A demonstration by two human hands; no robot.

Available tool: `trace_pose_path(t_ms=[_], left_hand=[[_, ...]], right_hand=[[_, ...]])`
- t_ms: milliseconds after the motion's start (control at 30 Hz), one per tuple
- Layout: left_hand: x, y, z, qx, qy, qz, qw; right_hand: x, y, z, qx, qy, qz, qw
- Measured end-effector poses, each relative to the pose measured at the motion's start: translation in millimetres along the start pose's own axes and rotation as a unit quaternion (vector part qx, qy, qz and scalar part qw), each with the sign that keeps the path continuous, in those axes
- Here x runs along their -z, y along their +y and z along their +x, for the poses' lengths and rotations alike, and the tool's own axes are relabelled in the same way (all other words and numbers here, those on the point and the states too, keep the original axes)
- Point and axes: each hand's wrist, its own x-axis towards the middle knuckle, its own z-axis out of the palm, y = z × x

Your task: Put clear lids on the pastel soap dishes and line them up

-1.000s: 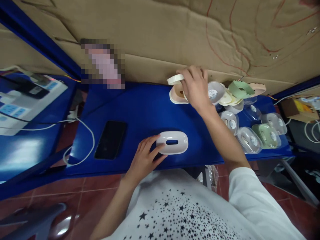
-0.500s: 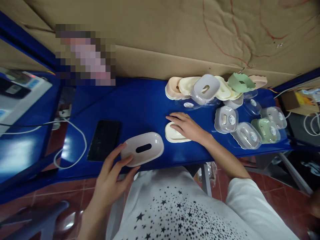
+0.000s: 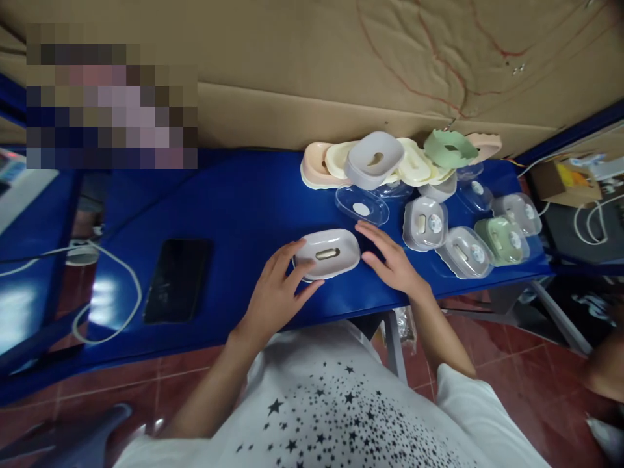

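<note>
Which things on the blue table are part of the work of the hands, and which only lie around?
In the work: left hand and right hand around the white slotted tray; pile of coloured trays; clear lid; covered boxes.

Lying about: black phone; white cable; cardboard wall.

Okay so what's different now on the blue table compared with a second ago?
The right hand left the pile at the back and brought a cream tray forward. The left hand carried the white slotted lid left, then back; it now sits over that tray, both hands at its ends. The phone and the packed dishes stayed put.
</note>
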Motion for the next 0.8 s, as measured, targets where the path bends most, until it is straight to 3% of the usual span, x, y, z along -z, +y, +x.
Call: trace_pose_path(t_ms=[133,433,567,700,800], left_hand=[[-4.7,2.4,-5.3,0.005,-0.016,0.041,0.999],[-2.3,3.7,-30.9,-0.039,0.013,0.112,0.993],[1.0,6.0,-39.3,-0.049,-0.005,0.13,0.99],[4.4,5.0,-38.9,-0.048,-0.031,0.117,0.991],[10.3,1.6,-36.8,-0.027,-0.028,0.098,0.994]], right_hand=[[-8.9,3.5,-1.5,0.064,-0.053,-0.059,0.995],[-29.9,-5.9,-15.3,0.149,-0.046,-0.216,0.964],[-38.0,-10.0,-17.7,0.169,-0.054,-0.234,0.956],[-30.2,-5.7,-10.0,0.187,-0.057,-0.229,0.954],[-10.0,11.3,3.6,0.105,-0.004,-0.235,0.966]])
